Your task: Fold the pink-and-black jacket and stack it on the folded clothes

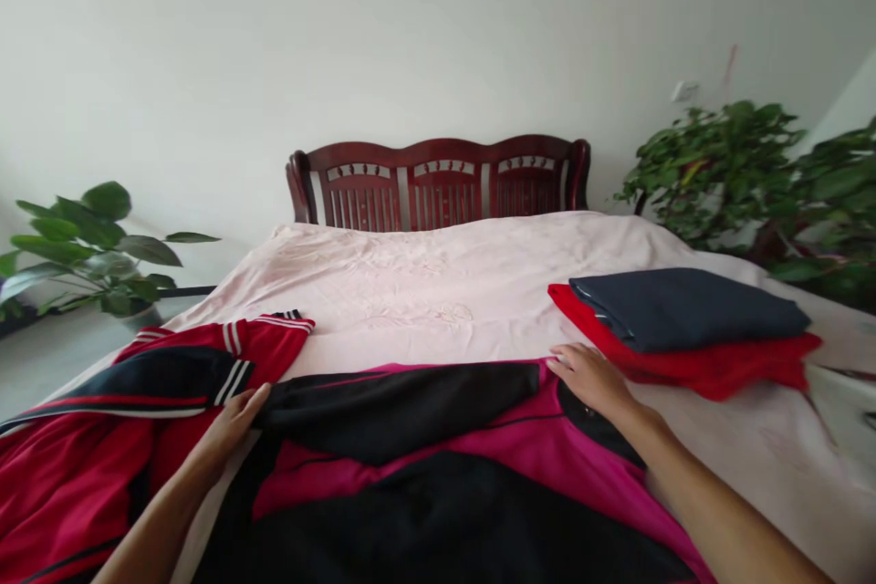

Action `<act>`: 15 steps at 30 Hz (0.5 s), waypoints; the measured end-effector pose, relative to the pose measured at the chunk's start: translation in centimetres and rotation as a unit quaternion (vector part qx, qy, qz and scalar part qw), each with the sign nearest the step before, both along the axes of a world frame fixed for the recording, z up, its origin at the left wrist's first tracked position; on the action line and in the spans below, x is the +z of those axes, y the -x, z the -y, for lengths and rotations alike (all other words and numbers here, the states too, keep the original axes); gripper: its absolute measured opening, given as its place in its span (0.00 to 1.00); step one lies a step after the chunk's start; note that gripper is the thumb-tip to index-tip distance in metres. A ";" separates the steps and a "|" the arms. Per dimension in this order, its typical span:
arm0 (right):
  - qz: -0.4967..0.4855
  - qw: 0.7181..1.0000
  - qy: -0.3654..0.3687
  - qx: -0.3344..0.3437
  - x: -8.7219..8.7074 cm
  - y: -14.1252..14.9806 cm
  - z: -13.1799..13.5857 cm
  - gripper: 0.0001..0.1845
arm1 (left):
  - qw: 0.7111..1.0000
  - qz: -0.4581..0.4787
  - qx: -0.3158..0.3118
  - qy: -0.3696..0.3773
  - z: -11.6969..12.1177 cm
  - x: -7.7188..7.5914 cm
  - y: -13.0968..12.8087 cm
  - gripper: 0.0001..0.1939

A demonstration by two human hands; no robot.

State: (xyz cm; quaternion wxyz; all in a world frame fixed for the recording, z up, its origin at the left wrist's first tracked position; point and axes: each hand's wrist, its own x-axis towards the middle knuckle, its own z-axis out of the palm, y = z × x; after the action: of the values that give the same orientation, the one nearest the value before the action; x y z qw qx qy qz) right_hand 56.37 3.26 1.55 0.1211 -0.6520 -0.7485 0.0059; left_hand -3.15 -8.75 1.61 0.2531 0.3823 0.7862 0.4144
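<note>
Fingers of my left hand [231, 427] pinch the sleeve end of a black-and-magenta fabric garment [411, 406], spread before me on the pale pink bedsheet [411, 278]. My right hand [592, 376] touches its upper edge; I cannot tell whether it grips. Red-and-navy striped clothing [75, 465] lies leftward; a folded dark-blue cloth [691, 306] tops folded red fabric [718, 374] rightward.

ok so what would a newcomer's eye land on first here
Probably the black-and-magenta garment spread across the foreground, left hand and right hand both on it. Then the red cloth under folded navy fabric at right, the white-striped red garment at left, and the slatted wooden backrest by the wall.
</note>
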 end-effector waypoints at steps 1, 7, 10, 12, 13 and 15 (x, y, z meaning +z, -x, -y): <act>-0.008 0.999 0.016 -0.039 0.2 -0.9 0.5 0.23 | 0.998 0.053 -0.013 0.016 0.5 0.0 0.3 0.26; -0.032 0.972 0.128 -0.196 0.4 -1.3 2.3 0.39 | 0.976 0.178 -0.057 0.116 0.9 -0.1 0.1 0.34; -0.051 0.969 0.133 -0.203 0.0 1.0 2.3 0.41 | 0.977 0.166 -0.056 0.125 0.6 -0.1 -1.2 0.29; -0.045 0.972 0.117 -0.198 -0.4 2.3 2.2 0.34 | 0.984 0.152 -0.034 0.087 0.8 -0.2 -2.0 0.25; -0.040 0.974 0.105 -0.194 -0.5 2.6 2.1 0.31 | 0.986 0.154 -0.019 0.062 1.0 -0.2 -2.3 0.24; -0.032 0.979 0.088 -0.182 -0.3 2.7 1.5 0.26 | 0.983 0.181 0.010 0.023 1.5 -0.2 -2.7 0.22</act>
State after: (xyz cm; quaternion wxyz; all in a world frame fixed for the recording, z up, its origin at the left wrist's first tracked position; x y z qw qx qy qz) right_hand 53.68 1.75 1.21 0.0862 -0.7845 -0.6101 0.0700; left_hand -0.44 -10.20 1.42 0.3958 0.2866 0.7404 0.4615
